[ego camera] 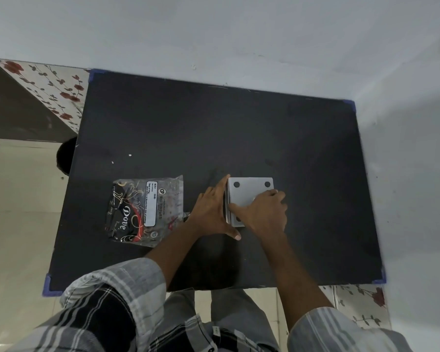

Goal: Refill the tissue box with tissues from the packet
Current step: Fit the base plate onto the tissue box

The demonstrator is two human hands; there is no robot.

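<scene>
A square grey tissue box (pixel 250 190) lies on the black table (pixel 214 128) with its underside up, showing dark round feet at the corners. My left hand (pixel 214 212) presses flat against the box's left side, fingers straight and thumb stretched along the near edge. On top of the box rests my right hand (pixel 263 212), its fingers spread over the base plate and gripping it. Left of the hands lies the tissue packet (pixel 144 210), a clear and black plastic wrapper printed "Dove", looking flat and crumpled.
White walls run along the table's far and right edges. Blue protectors cap the table corners (pixel 47 285). A dark round object (pixel 66 156) sits on the floor by the left edge. Floral tiles (pixel 51 85) line the floor at the back left.
</scene>
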